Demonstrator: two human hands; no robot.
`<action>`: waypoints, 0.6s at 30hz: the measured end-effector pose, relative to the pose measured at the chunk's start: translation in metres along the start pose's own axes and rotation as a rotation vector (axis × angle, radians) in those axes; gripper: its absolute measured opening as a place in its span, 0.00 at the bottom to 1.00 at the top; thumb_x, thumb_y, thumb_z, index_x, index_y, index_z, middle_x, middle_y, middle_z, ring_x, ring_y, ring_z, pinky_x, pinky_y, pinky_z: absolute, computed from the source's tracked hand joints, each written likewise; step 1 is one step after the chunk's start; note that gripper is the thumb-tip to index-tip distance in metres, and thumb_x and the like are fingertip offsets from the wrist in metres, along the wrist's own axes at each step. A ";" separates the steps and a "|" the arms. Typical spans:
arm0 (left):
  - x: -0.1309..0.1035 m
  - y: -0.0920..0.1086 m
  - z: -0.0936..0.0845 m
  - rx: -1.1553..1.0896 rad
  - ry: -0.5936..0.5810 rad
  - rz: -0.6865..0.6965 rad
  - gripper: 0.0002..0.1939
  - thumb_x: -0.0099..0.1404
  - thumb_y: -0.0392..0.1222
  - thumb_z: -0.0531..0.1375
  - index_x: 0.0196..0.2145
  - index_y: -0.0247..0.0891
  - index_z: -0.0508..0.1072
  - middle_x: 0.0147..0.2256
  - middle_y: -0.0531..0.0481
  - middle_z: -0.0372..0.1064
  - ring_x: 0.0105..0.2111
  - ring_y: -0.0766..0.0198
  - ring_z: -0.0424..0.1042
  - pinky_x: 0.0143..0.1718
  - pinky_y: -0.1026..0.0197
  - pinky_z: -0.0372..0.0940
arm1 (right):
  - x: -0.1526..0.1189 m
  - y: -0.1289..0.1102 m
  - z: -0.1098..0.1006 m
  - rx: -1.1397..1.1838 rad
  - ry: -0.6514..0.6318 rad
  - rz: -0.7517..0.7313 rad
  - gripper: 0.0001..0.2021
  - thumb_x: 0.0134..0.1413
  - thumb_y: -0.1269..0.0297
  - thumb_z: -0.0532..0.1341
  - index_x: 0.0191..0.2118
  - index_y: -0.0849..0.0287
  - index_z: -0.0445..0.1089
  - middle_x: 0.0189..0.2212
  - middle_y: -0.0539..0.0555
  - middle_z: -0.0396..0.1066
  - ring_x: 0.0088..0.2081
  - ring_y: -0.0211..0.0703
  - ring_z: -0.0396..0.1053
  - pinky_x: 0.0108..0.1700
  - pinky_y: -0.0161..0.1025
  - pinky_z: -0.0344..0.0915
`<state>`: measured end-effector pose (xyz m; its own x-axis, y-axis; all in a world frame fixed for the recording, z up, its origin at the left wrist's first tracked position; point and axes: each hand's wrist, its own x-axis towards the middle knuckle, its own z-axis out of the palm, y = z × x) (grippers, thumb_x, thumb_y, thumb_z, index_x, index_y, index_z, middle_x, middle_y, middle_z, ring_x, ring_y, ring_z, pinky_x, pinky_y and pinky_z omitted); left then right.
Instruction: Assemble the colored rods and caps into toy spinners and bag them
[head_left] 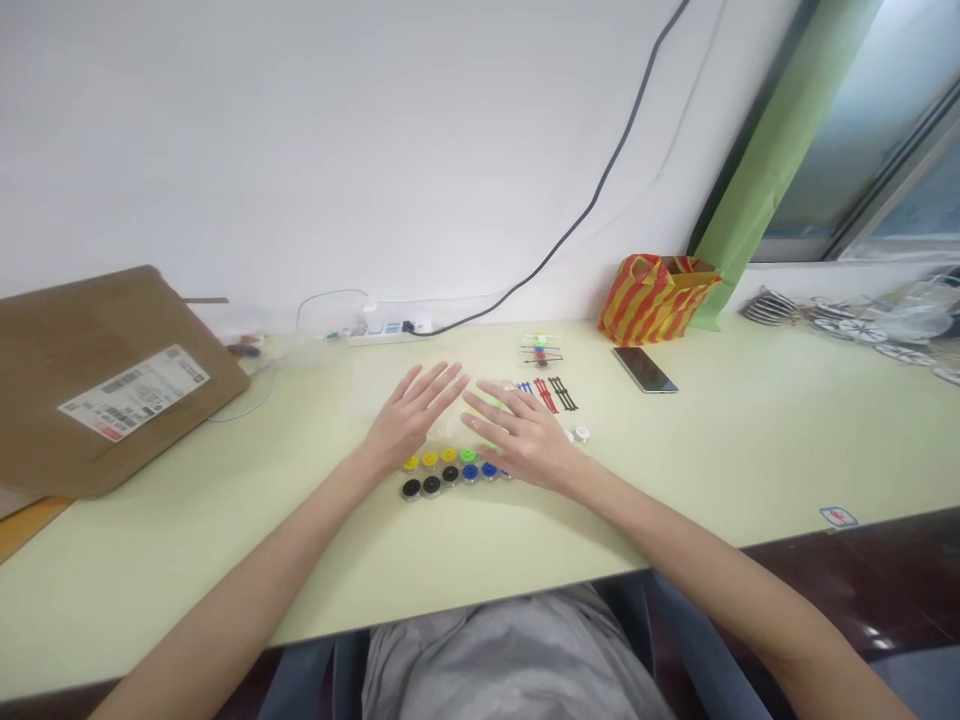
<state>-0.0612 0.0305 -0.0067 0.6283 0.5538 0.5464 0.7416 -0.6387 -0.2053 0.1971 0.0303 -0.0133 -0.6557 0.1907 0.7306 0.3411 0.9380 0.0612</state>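
Observation:
Both of my hands are over the middle of the pale table, palms down with fingers spread. My left hand [409,415] holds nothing and is just above the left part of two rows of small round pieces. In the front row are black pieces [432,486] and blue pieces [470,473]; yellow pieces [430,458] and a green piece [468,455] lie behind. My right hand [525,435], also without anything in it, covers the right part of the rows. Past its fingers lie red strips [546,395] and black strips [563,393], with blue ones partly hidden. White round pieces [582,434] show beside its wrist.
A cardboard box [90,370] stands at the left. Along the wall lies a power strip [386,331] with a black cable [592,205]. Small coloured parts [541,350], a phone [645,370] and a striped bag [656,300] are farther back. Striped discs [847,328] lie far right.

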 end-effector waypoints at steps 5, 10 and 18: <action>-0.004 -0.006 -0.002 0.025 -0.011 -0.011 0.52 0.56 0.15 0.40 0.74 0.47 0.41 0.72 0.49 0.46 0.72 0.59 0.46 0.72 0.41 0.43 | 0.000 -0.005 0.003 -0.036 -0.141 0.068 0.25 0.66 0.66 0.60 0.66 0.51 0.63 0.70 0.56 0.56 0.72 0.55 0.50 0.68 0.58 0.56; -0.007 -0.014 -0.003 0.009 -0.026 -0.058 0.54 0.53 0.15 0.41 0.74 0.48 0.41 0.72 0.49 0.46 0.72 0.58 0.48 0.72 0.43 0.47 | 0.003 0.004 0.001 0.004 -0.078 0.108 0.24 0.66 0.75 0.53 0.64 0.52 0.65 0.67 0.56 0.61 0.70 0.51 0.55 0.66 0.56 0.59; -0.014 -0.027 0.006 -0.127 0.147 -0.157 0.54 0.53 0.16 0.42 0.74 0.49 0.43 0.71 0.48 0.51 0.70 0.58 0.53 0.69 0.41 0.53 | -0.029 0.116 -0.018 -0.173 0.101 0.630 0.22 0.60 0.79 0.50 0.49 0.56 0.76 0.51 0.60 0.73 0.56 0.55 0.65 0.57 0.57 0.62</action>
<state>-0.0885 0.0432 -0.0138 0.4601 0.5734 0.6779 0.7858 -0.6184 -0.0102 0.2674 0.1282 -0.0154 -0.2316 0.6519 0.7220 0.7473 0.5944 -0.2970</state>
